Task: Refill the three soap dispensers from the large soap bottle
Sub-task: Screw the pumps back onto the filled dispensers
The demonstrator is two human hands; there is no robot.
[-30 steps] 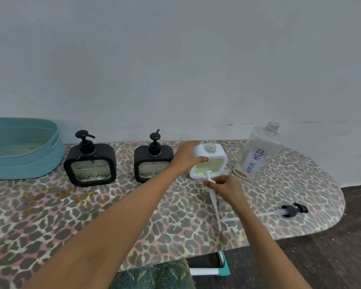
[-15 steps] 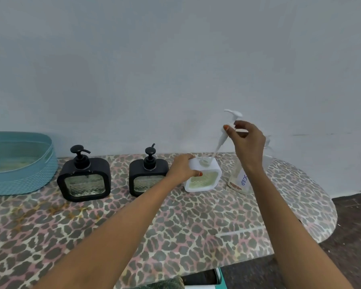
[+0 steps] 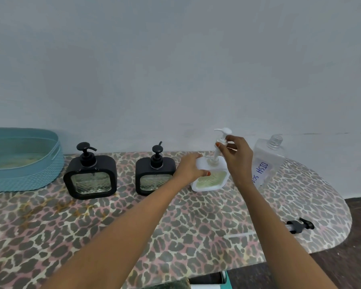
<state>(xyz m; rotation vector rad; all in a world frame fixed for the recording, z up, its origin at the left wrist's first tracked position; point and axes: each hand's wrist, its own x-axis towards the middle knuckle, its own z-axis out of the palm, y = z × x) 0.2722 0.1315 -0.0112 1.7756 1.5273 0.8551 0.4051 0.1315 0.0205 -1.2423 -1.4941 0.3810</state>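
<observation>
A white square soap dispenser [image 3: 212, 178] with greenish soap stands on the leopard-print table [image 3: 92, 226]. My left hand [image 3: 189, 166] grips its left side. My right hand [image 3: 234, 155] pinches the white pump head [image 3: 222, 134], whose tube goes down into the dispenser's neck. Two black dispensers [image 3: 90, 174] [image 3: 154, 174] with pumps on stand to the left. The large clear soap bottle [image 3: 268, 161], labelled DISH SOAP, stands uncapped just right of my right hand.
A black pump [image 3: 299, 225] with its clear tube lies on the table near the right edge. A teal woven basket [image 3: 23, 163] sits at the far left. A plain wall runs behind the table. Dark floor shows at the right.
My right hand lifted the white pump from the table to above the white dispenser, then lowered it so its tube is in the neck. My left hand stays on the dispenser.
</observation>
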